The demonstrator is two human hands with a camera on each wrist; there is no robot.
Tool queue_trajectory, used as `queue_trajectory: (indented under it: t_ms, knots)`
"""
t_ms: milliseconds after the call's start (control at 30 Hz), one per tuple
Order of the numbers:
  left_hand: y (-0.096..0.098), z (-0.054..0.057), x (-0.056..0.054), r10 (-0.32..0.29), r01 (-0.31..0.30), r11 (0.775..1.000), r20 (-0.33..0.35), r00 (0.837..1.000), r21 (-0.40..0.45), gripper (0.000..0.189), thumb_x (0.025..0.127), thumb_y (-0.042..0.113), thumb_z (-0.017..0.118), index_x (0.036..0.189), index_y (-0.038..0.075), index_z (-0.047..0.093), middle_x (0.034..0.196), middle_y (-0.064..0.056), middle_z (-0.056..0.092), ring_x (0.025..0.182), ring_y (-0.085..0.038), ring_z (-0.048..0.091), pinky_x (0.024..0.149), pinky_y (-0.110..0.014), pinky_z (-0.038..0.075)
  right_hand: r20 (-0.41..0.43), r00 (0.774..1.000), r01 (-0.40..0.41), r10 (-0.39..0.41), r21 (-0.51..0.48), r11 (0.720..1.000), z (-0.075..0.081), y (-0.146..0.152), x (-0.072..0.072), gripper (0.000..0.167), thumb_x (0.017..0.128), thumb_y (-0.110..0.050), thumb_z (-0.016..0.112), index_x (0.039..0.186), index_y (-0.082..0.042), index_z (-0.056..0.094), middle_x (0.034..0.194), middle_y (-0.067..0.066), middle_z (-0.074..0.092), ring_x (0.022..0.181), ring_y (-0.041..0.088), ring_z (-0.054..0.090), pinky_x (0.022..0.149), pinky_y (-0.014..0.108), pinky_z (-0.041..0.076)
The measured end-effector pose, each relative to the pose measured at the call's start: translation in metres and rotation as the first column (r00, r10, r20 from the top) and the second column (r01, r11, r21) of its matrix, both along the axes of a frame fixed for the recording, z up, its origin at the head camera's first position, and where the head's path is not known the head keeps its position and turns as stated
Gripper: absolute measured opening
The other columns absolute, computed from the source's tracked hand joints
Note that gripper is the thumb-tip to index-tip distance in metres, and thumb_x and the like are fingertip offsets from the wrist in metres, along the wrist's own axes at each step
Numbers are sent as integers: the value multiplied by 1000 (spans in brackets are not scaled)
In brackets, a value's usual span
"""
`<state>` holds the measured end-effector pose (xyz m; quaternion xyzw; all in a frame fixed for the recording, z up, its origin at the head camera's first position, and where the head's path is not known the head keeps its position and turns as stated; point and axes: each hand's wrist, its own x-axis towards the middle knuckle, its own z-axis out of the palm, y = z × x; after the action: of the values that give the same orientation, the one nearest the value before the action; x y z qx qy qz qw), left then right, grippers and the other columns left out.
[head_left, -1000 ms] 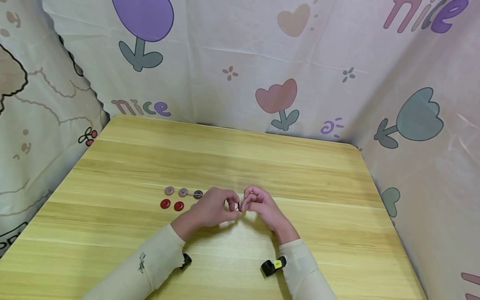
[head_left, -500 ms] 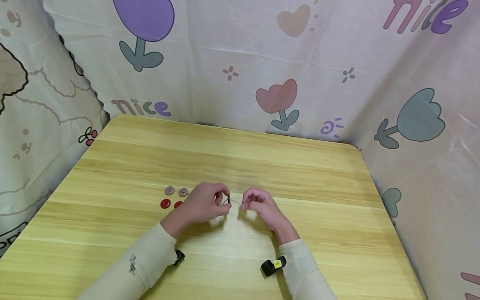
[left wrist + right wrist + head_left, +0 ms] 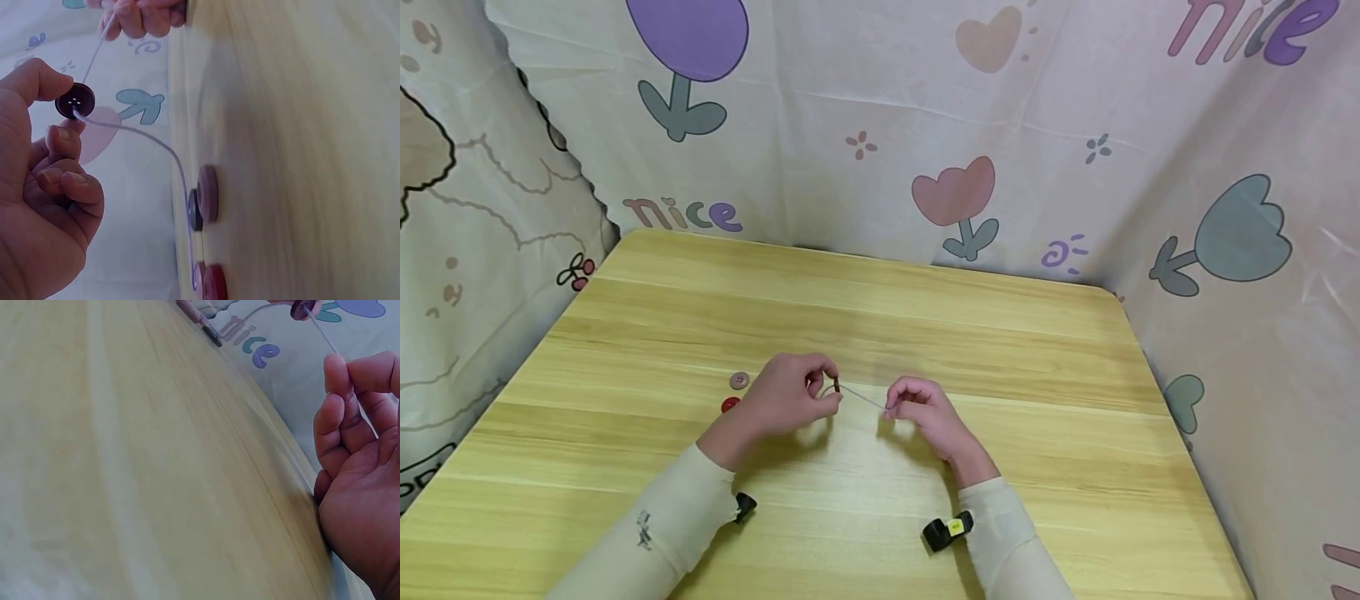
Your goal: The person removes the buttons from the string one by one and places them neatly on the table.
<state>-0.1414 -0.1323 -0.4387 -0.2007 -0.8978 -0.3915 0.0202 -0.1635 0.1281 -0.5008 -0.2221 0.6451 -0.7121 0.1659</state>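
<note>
In the head view my left hand (image 3: 782,396) pinches a dark reddish-brown button (image 3: 75,100) on edge between thumb and index finger, raised off the table. A thin pale cord (image 3: 861,397) runs through one of the button's holes, as the left wrist view shows. My right hand (image 3: 925,412) pinches the cord's other stretch between thumb and index finger, so the cord is drawn straight between the hands. Behind the button the cord droops toward a pink button (image 3: 199,278) on the table.
Loose buttons lie left of my hands: a mauve one (image 3: 739,381) and a red one (image 3: 730,404), partly covered by my left hand. The left wrist view also has a black button (image 3: 195,212). The wooden table (image 3: 1000,333) meets a patterned curtain (image 3: 850,100) at its back edge.
My left hand has moved left and slightly away with the button, sliding it along the cord from near my right fingertips. More cord shows between the hands; my right hand stays nearly still.
</note>
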Motion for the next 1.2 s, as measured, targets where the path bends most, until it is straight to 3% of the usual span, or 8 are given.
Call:
queue_trajectory:
  t_ms: [133,300,500,867,1200]
  knots:
    - [-8,4,0,59,-59,998,15,998,-3,14,80,20,77,91,18,68,60,9,46,53,-8,43,55,-36,34,-8,1000,-3,3,5,1000,-1,0,-1,10,83,9,54,91,14,58,83,9,61,78,25,63,76,34,52]
    - [-20,7,0,101,-103,995,68,993,21,16,82,20,77,95,16,68,61,6,48,52,-11,47,51,-36,36,-15,1000,-4,4,3,1000,0,0,-1,10,83,9,54,90,13,58,82,8,62,78,27,62,76,34,51]
    - [-34,8,-2,113,-113,994,-6,994,-4,15,82,16,77,94,12,68,60,6,46,51,-12,42,51,-29,35,-12,1000,-3,3,-4,1000,2,0,-1,10,82,7,53,89,13,58,81,8,61,77,28,61,75,34,50]
    - [-57,6,-2,193,-196,978,-36,980,-74,16,81,17,74,95,11,69,61,4,45,52,-15,41,50,-30,32,-12,1000,-1,0,-14,1000,1,0,0,10,83,8,53,89,14,57,81,8,60,77,28,61,75,34,50]
    - [-76,4,2,260,-258,965,21,965,-55,22,81,19,81,96,12,67,61,0,43,47,-17,42,50,-32,33,-16,1000,7,-7,-6,1000,1,2,0,10,82,9,53,89,13,58,82,8,61,77,27,62,76,34,50]
